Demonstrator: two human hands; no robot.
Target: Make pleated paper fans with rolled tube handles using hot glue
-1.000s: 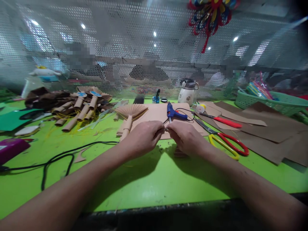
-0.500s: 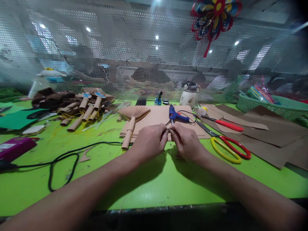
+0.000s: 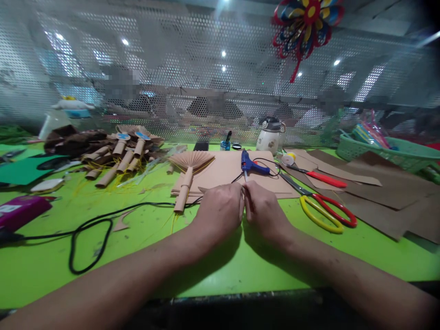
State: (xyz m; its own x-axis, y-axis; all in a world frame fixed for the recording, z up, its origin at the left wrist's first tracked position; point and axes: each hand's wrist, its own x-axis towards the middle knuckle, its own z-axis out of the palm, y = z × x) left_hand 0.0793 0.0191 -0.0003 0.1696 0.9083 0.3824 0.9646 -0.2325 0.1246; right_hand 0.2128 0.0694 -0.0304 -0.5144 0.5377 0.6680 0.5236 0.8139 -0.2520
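My left hand [image 3: 220, 206] and my right hand [image 3: 266, 208] meet knuckle to knuckle over the green table, both closed. Pinched between them is a small piece of brown paper [image 3: 242, 204], mostly hidden by the fingers. Just beyond the fingertips, a blue glue gun [image 3: 254, 165] points its nozzle toward me on a stack of tan paper sheets [image 3: 225, 167]. Left of my left hand lies a pleated paper fan [image 3: 191, 160] with a rolled paper handle. Scissors [image 3: 321, 213] with one yellow and one red handle rest right of my right hand.
At left are a pile of paper fans [image 3: 125, 160], a purple tool [image 3: 25, 213] and a looped black cable [image 3: 91, 224]. Brown paper sheets [image 3: 381, 201] and a green basket [image 3: 398, 153] stand right. A white jug [image 3: 270, 137] is behind, before a perforated screen [image 3: 165, 68].
Both hands have turned and drawn closer together, slightly lower, with the knuckles now meeting. A brown paper edge now shows beyond my left hand. The glue gun and fan stay put.
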